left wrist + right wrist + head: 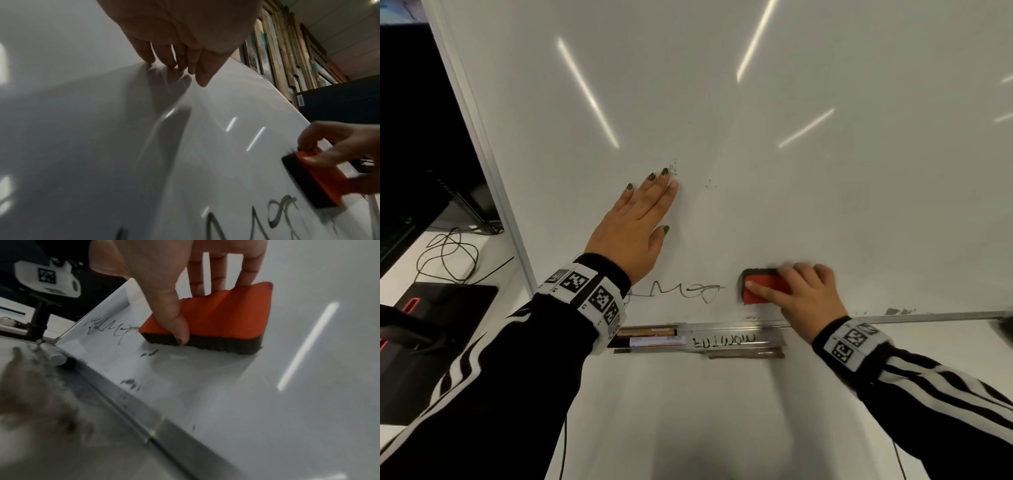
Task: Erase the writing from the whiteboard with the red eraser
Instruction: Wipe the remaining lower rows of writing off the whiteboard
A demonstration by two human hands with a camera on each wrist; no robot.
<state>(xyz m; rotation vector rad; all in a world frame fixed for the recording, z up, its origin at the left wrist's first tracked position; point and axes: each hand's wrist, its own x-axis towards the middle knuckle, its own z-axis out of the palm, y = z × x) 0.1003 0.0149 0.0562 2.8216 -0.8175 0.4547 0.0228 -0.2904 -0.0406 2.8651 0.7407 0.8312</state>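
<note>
The right hand [804, 294] grips the red eraser [763, 286] on the whiteboard [756, 154], beside black writing [685, 291]. The left hand [635, 222] presses flat, fingers straight.

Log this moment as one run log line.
right hand grips red eraser on whiteboard | left hand flat on board | writing remains

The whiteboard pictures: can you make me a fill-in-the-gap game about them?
1. The right hand holds a red ____.
2. The left hand rests flat on the ____.
3. The leftover writing sits between the eraser and the ____ wrist.
4. The eraser's dark pad touches the whiteboard, near its ____ edge.

Missing words: eraser; whiteboard; left; bottom
</note>
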